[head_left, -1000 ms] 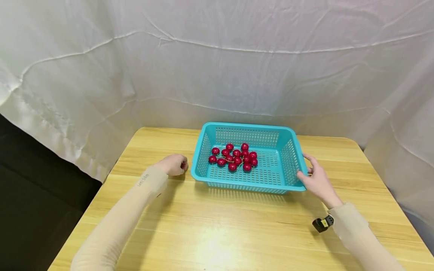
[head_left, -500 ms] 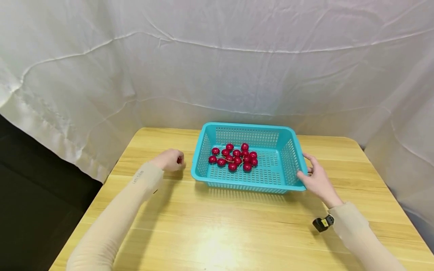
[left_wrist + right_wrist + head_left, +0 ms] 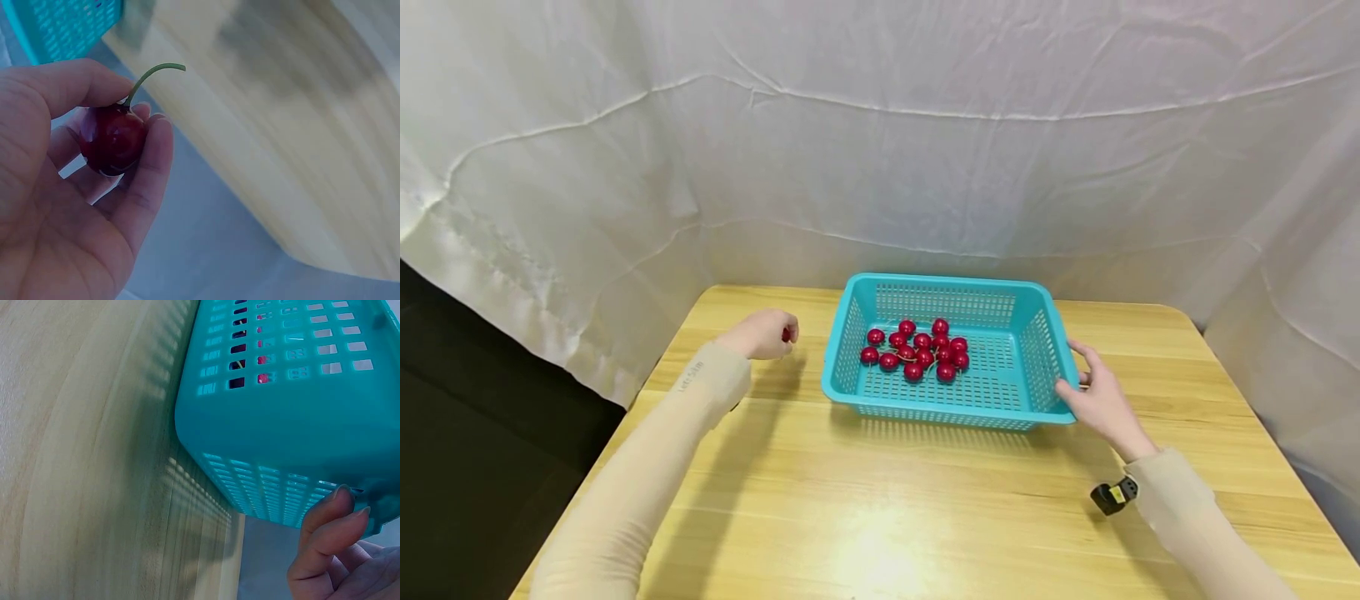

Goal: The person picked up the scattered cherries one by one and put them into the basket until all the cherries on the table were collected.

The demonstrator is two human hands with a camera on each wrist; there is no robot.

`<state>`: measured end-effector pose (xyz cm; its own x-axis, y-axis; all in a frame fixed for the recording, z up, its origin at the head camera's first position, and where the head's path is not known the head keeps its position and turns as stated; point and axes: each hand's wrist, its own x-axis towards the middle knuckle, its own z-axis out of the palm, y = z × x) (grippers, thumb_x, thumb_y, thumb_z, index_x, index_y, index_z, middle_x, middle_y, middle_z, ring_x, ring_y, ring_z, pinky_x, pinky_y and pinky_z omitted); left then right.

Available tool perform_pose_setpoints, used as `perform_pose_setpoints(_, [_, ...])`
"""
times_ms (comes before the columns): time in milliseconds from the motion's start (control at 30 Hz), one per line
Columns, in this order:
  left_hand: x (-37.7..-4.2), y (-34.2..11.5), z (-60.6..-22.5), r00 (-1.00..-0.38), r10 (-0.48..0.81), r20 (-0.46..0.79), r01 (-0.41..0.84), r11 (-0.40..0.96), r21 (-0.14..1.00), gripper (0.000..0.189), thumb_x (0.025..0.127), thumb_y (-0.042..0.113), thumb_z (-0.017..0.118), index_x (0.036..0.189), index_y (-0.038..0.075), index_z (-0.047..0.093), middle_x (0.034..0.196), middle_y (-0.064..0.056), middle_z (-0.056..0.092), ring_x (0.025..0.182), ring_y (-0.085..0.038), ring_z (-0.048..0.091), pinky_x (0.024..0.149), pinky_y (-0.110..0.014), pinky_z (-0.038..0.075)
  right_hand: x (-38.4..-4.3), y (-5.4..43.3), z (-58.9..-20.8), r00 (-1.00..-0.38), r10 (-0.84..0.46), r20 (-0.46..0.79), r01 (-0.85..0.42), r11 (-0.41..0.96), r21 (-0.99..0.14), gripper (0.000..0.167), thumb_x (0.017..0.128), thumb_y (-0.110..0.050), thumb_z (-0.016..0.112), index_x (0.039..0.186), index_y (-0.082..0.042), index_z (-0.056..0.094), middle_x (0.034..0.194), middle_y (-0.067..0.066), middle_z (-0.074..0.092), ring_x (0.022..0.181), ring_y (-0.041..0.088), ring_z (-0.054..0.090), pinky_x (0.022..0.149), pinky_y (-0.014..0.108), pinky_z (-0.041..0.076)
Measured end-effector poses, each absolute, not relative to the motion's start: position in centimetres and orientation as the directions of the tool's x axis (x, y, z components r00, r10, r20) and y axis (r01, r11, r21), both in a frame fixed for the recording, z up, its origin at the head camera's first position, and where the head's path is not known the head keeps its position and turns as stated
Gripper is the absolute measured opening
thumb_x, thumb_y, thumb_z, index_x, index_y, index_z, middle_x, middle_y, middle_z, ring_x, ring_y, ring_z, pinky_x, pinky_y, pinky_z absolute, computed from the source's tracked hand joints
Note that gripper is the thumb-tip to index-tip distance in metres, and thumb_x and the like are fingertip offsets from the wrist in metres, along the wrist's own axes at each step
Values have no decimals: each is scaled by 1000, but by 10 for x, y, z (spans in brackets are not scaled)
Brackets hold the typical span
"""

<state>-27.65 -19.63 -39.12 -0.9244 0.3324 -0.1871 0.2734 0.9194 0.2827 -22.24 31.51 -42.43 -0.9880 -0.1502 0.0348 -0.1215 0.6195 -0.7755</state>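
My left hand is in the air over the left part of the table, left of the turquoise basket. It pinches a dark red cherry between thumb and fingers, and a curved green stem sticks up from the fruit. Several more red cherries lie in the left and middle part of the basket, some with stems. At the basket's right end my right hand grips the rim; its bent fingers touch the outside wall in the right wrist view, where the thumb does not show.
A light wooden table bears the basket near its far edge. White cloth hangs behind and at both sides. Something black covers the area left of the table. A small black device is strapped at the right wrist.
My left hand has moved up and to the left, away from the basket, and the cherry in it now shows. The right hand and the basket have stayed in place.
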Motion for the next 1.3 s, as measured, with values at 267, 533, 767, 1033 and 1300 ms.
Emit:
perform_pose_setpoints(267, [-278,-194,-365,-926,352,-137,303,909,286,13,84,-1,50,86,7,60,77,-3,57,74,-19,51,73,-32,42,-223,316,-426,-988,-153,36,-124,615,-778,72,98,-6,52,159,2,14,127,46,55,105,48,67,66,35,63])
perform_pose_setpoints(533, [-288,-175,-348,-931,340,-131,296,915,274,7,88,2,56,90,5,61,80,-5,56,75,-20,51,73,-33,43,-221,315,-423,-987,-154,52,-136,608,-782,72,97,-6,52,159,2,15,125,46,56,102,47,69,66,35,63])
perform_pose_setpoints(767, [-297,-153,-334,-932,346,-105,309,913,267,12,91,4,56,101,4,63,93,-11,63,84,-25,55,81,-37,48,-220,314,-422,-986,-154,58,-141,608,-781,72,96,-5,52,159,1,17,122,45,58,96,41,71,65,31,61])
perform_pose_setpoints(1033, [-306,-123,-318,-927,371,-62,345,903,256,17,92,6,59,108,4,63,96,-10,62,88,-26,56,83,-37,49,-221,314,-424,-986,-153,68,-147,600,-786,72,96,-5,52,159,2,17,123,46,57,96,42,71,64,30,61])
perform_pose_setpoints(1300, [-311,-87,-315,-907,411,-87,376,886,272,23,95,9,60,117,9,61,102,-9,61,88,-23,55,86,-36,49,-221,316,-424,-986,-152,61,-143,616,-774,73,96,-5,52,159,0,16,125,45,57,100,46,70,66,34,62])
